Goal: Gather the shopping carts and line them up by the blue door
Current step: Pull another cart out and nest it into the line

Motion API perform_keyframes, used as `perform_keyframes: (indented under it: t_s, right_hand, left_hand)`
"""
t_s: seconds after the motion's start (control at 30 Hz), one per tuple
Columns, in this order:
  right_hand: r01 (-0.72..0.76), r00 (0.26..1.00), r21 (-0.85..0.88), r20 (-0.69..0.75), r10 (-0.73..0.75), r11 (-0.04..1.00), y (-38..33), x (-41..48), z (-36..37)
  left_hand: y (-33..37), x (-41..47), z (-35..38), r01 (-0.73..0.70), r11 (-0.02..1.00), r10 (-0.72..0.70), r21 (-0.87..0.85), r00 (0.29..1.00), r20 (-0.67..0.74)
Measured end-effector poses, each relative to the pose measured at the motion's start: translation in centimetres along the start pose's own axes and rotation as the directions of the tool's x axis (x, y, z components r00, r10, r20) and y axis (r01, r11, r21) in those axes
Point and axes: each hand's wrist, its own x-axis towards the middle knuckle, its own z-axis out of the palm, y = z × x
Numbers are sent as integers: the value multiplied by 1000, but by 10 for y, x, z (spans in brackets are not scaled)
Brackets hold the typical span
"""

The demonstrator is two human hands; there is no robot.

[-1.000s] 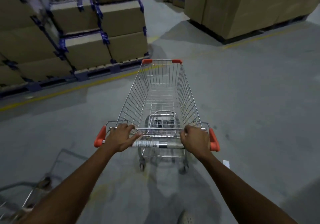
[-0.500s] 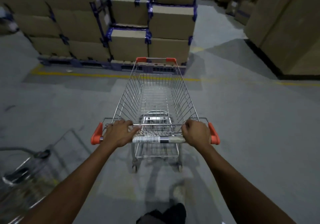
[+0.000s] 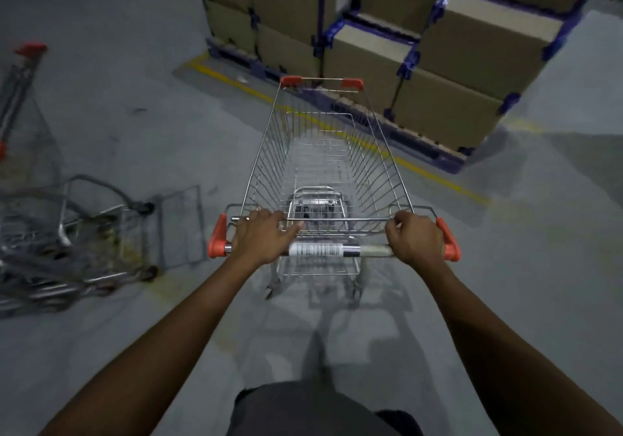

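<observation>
Head cam, looking down over both arms at a wire shopping cart (image 3: 325, 165) sitting dead center on the grey concrete floor (image 3: 505, 284). Left hand (image 3: 261, 238) is wrapped over the cart's handle bar (image 3: 350, 250) near the left orange end cap, though the fingers are a bit loose and reach forward toward the basket rim. Right hand (image 3: 414, 238) is curled tight around the same bar right next to the right orange cap. The basket looks empty, with the fold-down child seat flap visible near the handle. Just past the cart's front edge there's a yellow floor line (image 3: 435, 179), and beyond that stacked cardboard boxes (image 3: 448, 64) on a pallet. Left of the cart, well apart from it, there's a blurry bunch of other carts (image 3: 77, 243), too smeared to count. Can't see any blue door here.
</observation>
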Motion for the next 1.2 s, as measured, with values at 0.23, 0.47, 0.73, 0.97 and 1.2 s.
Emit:
perform_keyframes:
  t_s: [0.23, 0.47, 0.73, 0.97, 1.2]
  right_hand:
    - [200, 977, 42, 63, -202, 979, 37, 132, -11]
    - [511, 828, 58, 233, -509, 858, 41, 229, -26]
    - [712, 660, 91, 253, -707, 697, 12, 330, -16]
    - [817, 532, 121, 222, -817, 564, -56, 445, 24]
    - [889, 346, 224, 240, -907, 399, -151, 536, 59]
  left_hand:
    - [63, 48, 18, 215, 976, -217, -28, 971, -102]
    - [118, 80, 16, 503, 841, -535, -200, 830, -160]
    - [149, 121, 13, 692, 678, -735, -250, 641, -219]
    - [152, 196, 14, 785, 521, -853, -336, 458, -252]
    - [135, 271, 0, 872, 310, -941, -378, 224, -254]
